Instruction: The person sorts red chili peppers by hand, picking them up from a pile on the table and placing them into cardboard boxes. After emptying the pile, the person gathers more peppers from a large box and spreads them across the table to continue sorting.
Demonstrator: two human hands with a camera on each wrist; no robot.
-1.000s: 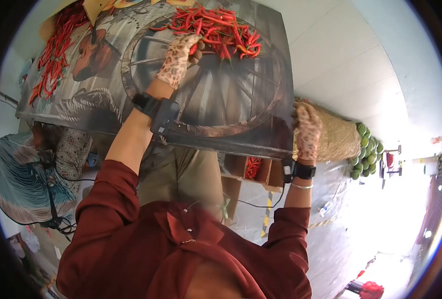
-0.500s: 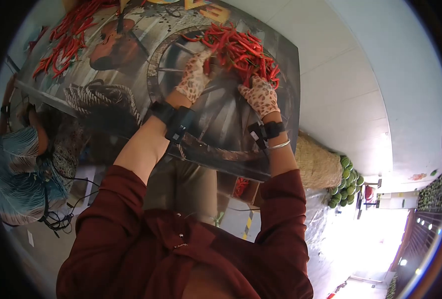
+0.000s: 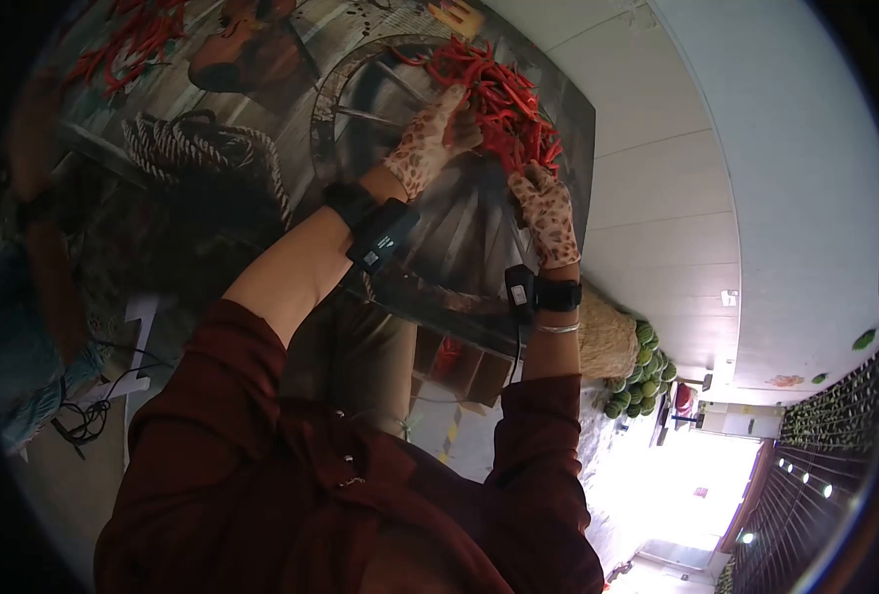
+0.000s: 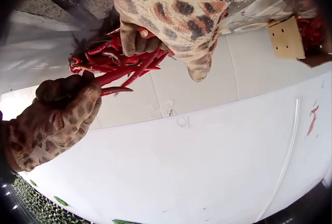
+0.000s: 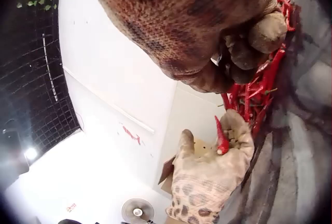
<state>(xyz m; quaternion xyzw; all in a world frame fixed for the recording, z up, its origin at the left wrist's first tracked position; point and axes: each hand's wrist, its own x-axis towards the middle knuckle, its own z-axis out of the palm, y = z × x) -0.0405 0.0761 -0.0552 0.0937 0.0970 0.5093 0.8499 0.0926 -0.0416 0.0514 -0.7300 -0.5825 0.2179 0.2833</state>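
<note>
A pile of red chili peppers [image 3: 499, 94] lies toward the far edge of the printed table [image 3: 439, 238]. Both hands wear leopard-print gloves with brownish finger pads. My left hand [image 3: 434, 144] is at the pile's left side, fingers curled round a chili pepper [image 5: 222, 137] that lies across them; its thumb stands out apart in the right wrist view. At the near right edge of the pile my right hand [image 3: 546, 213] has its fingers curled. In the left wrist view the right hand [image 4: 57, 117] pinches a red chili pepper [image 4: 116, 74] at the pile; its fingertips are partly hidden.
More red chilies [image 3: 132, 45] lie at the table's far left. Below its near edge stands a cardboard box [image 3: 464, 368] with chilies inside. Right of the table are a straw-coloured bundle [image 3: 603, 337] and several green melons [image 3: 642, 371]. Another person's arm [image 3: 48, 218] is at left.
My right hand has come from beyond the table's right edge to the chili pile. The left hand stays by the pile with a chili, turning palm inward. The head view has shifted.
</note>
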